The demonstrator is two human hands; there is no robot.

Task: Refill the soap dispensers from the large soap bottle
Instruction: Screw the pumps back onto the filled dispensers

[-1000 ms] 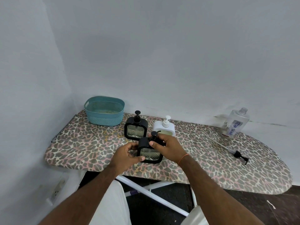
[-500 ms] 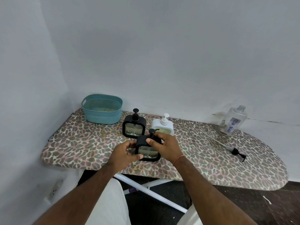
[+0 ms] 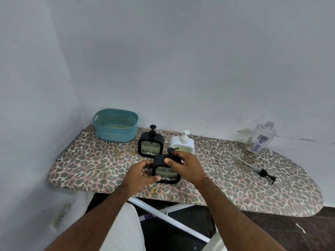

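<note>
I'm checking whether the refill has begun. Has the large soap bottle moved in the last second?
No. The large soap bottle stands uncapped by the wall at the ironing board's far right end, its pump lying in front, as before.

Three soap dispensers stand on the board. Two are black: one black dispenser [image 3: 166,170] sits between the left hand [image 3: 138,175] and the right hand [image 3: 186,167], gripped by both, and a second black dispenser [image 3: 151,144] stands just beyond the hands. One white dispenser [image 3: 183,144] stands just beyond the right hand.

One large clear soap bottle [image 3: 260,139] stands well off to the right of the right hand. One loose pump [image 3: 264,173] with its long tube lies to the right of that hand, nearer than the bottle.

One teal basket [image 3: 116,135] sits beyond the left hand, to its left.

Two hands are in view.
</note>
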